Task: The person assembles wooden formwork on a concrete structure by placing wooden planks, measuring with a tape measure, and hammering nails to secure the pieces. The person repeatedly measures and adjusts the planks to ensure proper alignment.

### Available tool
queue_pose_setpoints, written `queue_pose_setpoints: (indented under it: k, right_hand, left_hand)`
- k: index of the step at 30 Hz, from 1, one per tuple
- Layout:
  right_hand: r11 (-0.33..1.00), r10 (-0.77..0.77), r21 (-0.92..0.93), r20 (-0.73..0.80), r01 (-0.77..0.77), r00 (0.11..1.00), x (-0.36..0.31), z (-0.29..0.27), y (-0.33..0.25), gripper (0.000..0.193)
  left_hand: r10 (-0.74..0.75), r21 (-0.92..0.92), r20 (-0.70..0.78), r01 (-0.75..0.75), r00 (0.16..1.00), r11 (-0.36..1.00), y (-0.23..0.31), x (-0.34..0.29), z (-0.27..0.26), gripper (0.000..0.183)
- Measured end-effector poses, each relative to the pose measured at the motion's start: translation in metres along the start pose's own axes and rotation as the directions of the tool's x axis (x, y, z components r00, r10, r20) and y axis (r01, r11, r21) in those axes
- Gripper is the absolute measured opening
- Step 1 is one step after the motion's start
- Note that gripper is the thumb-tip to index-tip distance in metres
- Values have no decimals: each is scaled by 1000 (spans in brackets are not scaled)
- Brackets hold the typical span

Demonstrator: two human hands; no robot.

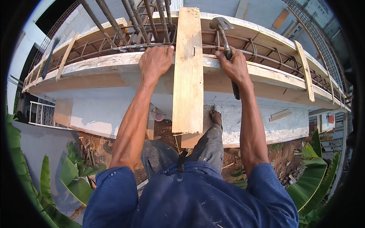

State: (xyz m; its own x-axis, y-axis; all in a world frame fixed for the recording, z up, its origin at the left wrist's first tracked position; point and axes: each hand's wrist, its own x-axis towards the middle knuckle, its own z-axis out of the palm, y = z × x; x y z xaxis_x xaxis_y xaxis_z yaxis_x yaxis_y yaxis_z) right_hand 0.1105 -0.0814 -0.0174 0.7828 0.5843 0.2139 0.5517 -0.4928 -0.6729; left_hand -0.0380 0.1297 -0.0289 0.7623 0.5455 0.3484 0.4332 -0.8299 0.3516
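My right hand (234, 67) is closed round the dark grip of a claw hammer (222, 33), its metal head pointing up and away from me. The fist rests by the top edge of the near formwork board (102, 60). Left of the wooden plank (188, 83), my left hand (156, 62) is closed over that same board edge, its fingertips hidden behind it. The plank lies across the formwork between my hands, one end jutting toward me. A nail (194, 50) stands partly out of the plank's face.
Steel rebar (262, 57) runs inside the formwork, and upright bars (148, 21) rise at the far left of the plank. Short wooden cleats (304, 70) bridge the boards. My foot (216, 117) stands on a ledge below. Soil and banana leaves (310, 174) lie lower down.
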Motion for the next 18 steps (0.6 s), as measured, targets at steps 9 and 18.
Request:
queue_pose_setpoints:
  k: [9,18]
  right_hand:
    - [996,23,88,-74,-16,997,2,8,4,38]
    - [997,31,78,-83,-24,996,3,6,1,42]
  left_hand:
    - [160,-82,53,-155,986,984,-7,6,-3,88]
    - [92,-95,93,-83,991,992,12,7,-1,80]
